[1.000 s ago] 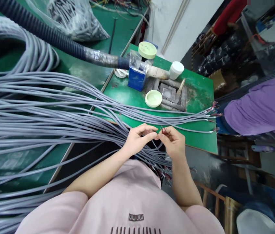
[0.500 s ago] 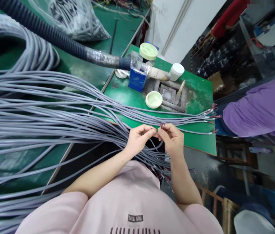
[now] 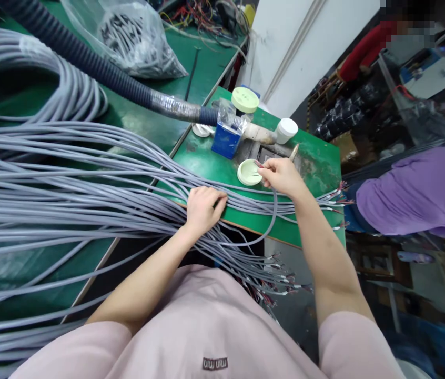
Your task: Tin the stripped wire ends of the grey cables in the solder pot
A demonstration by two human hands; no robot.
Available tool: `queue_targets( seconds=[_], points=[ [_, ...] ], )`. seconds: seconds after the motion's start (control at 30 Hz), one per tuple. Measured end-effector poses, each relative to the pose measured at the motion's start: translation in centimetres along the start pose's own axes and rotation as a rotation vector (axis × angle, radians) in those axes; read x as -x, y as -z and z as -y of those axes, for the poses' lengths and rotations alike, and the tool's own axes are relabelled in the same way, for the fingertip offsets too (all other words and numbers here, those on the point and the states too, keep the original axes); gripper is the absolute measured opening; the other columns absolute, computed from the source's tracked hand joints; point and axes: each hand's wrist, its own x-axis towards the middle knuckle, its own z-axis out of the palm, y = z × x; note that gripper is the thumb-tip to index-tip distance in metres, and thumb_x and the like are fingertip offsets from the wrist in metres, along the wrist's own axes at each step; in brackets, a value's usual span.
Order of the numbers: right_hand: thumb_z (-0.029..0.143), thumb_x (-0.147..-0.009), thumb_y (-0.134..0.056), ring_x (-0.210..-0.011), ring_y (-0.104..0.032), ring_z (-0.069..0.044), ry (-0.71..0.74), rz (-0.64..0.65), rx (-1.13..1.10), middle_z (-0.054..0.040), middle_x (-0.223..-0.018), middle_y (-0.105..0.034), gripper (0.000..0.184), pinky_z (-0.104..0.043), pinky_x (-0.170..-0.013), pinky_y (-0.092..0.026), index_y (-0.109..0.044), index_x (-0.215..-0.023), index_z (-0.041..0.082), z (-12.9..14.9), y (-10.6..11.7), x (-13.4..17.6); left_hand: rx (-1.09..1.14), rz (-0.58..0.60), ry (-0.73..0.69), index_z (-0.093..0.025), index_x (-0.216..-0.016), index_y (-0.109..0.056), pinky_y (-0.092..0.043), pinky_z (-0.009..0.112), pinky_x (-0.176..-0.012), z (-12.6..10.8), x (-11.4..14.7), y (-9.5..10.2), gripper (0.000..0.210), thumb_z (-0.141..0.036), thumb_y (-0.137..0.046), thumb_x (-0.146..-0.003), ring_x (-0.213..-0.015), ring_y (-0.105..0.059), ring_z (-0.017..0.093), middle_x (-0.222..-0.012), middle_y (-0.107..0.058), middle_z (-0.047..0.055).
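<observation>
My right hand is closed in a pinch on the stripped wire end of a grey cable. The thin wire tips point left, over the pale green round dish. From my fingers the cable loops down and back left into the bundle. My left hand rests on the bundle of grey cables near the bench edge, its fingers curled over them and the thumb bent alongside. What lies under its palm is hidden.
A ribbed black hose runs to a blue block on the green bench. A white tub and a green-lidded jar stand behind. Stripped cable ends hang off the front edge. A person in a purple top is at right.
My hands have parted. The right moved up with the wire end to the green dish; the left went from the wires down-left onto the cable bundle. The view shifted slightly.
</observation>
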Motion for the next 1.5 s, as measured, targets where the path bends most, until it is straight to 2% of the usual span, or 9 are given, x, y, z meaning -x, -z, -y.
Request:
queue_targets(
  seconds=[0.2,0.33,0.5,0.63,0.73,0.9,1.07,1.3,1.5],
  points=[
    [0.027,-0.078,-0.059,-0.069,-0.065,-0.019,-0.02,0.155,0.431,-0.0038,-0.058,-0.065,0.019,-0.027,-0.067,-0.046,-0.063,-0.063,0.016,1.2,-0.5,-3.3,-0.125,-0.055,-0.107,-0.021,-0.083,-0.067,-0.035,0.035,-0.072,0.0,0.5,-0.9,0.014,-0.026,-0.055,-0.089,-0.072,-0.057,0.017,-0.074,-0.071,0.0],
    [0.029,-0.079,-0.06,-0.078,-0.066,-0.023,-0.035,0.224,0.552,-0.0085,-0.072,-0.071,0.018,-0.028,-0.067,-0.046,-0.069,-0.071,0.015,2.0,-0.9,-4.3,-0.129,-0.061,-0.121,-0.021,-0.084,-0.067,-0.035,0.034,-0.073,0.0,0.5,-0.8,0.013,-0.025,-0.056,-0.089,-0.071,-0.057,0.017,-0.074,-0.07,0.0],
    [0.029,-0.079,-0.059,-0.088,-0.067,-0.026,-0.03,0.218,0.662,-0.0127,-0.09,-0.073,0.02,-0.03,-0.072,-0.047,-0.072,-0.085,0.015,2.1,-1.4,-4.9,-0.109,-0.032,-0.103,-0.022,-0.085,-0.067,-0.034,0.036,-0.075,0.2,0.6,-0.9,0.014,-0.026,-0.054,-0.09,-0.073,-0.057,0.017,-0.076,-0.071,0.001],
    [0.029,-0.078,-0.06,-0.091,-0.067,-0.029,-0.038,0.206,0.688,-0.0145,-0.096,-0.073,0.021,-0.032,-0.073,-0.048,-0.072,-0.088,0.015,2.0,-1.7,-5.0,-0.105,-0.035,-0.105,-0.022,-0.085,-0.067,-0.034,0.036,-0.075,0.2,0.6,-0.8,0.014,-0.026,-0.054,-0.09,-0.073,-0.057,0.017,-0.076,-0.071,0.001],
    [0.028,-0.077,-0.06,-0.088,-0.067,-0.027,-0.017,0.205,0.652,-0.0128,-0.09,-0.073,0.017,-0.03,-0.071,-0.047,-0.071,-0.081,0.015,2.0,-1.2,-4.7,-0.11,-0.046,-0.114,-0.022,-0.085,-0.067,-0.035,0.035,-0.075,0.1,0.6,-0.8,0.014,-0.025,-0.054,-0.09,-0.072,-0.057,0.017,-0.075,-0.071,0.001],
    [0.029,-0.079,-0.058,-0.07,-0.064,-0.02,-0.012,0.122,0.468,-0.0053,-0.066,-0.066,0.019,-0.028,-0.066,-0.046,-0.066,-0.068,0.015,0.8,2.1,-3.9,-0.107,-0.055,-0.113,-0.022,-0.084,-0.067,-0.035,0.035,-0.076,0.0,0.5,-0.7,0.014,-0.025,-0.055,-0.089,-0.073,-0.057,0.017,-0.075,-0.071,0.0],
    [0.03,-0.079,-0.059,-0.071,-0.063,-0.021,-0.143,-0.013,0.466,-0.0059,-0.062,-0.064,0.023,-0.031,-0.071,-0.047,-0.064,-0.062,0.015,-2.7,4.6,-4.7,-0.09,-0.053,-0.108,-0.022,-0.085,-0.067,-0.035,0.036,-0.077,0.1,0.5,-0.8,0.014,-0.024,-0.054,-0.089,-0.074,-0.058,0.017,-0.076,-0.071,0.001],
    [0.03,-0.081,-0.059,-0.085,-0.066,-0.025,-0.302,0.011,0.56,-0.0117,-0.077,-0.071,0.019,-0.032,-0.077,-0.048,-0.068,-0.073,0.014,-4.6,3.8,-6.7,-0.084,-0.026,-0.096,-0.023,-0.086,-0.067,-0.036,0.037,-0.08,0.2,0.6,-0.9,0.013,-0.024,-0.054,-0.088,-0.076,-0.06,0.018,-0.076,-0.071,0.001],
    [0.029,-0.08,-0.06,-0.096,-0.065,-0.03,-0.322,0.015,0.614,-0.0165,-0.093,-0.072,0.02,-0.034,-0.082,-0.049,-0.07,-0.084,0.013,-5.5,3.2,-8.1,-0.101,-0.03,-0.107,-0.023,-0.087,-0.067,-0.036,0.037,-0.081,0.3,0.6,-0.9,0.013,-0.024,-0.054,-0.088,-0.075,-0.059,0.018,-0.076,-0.071,0.001]
  ],
)
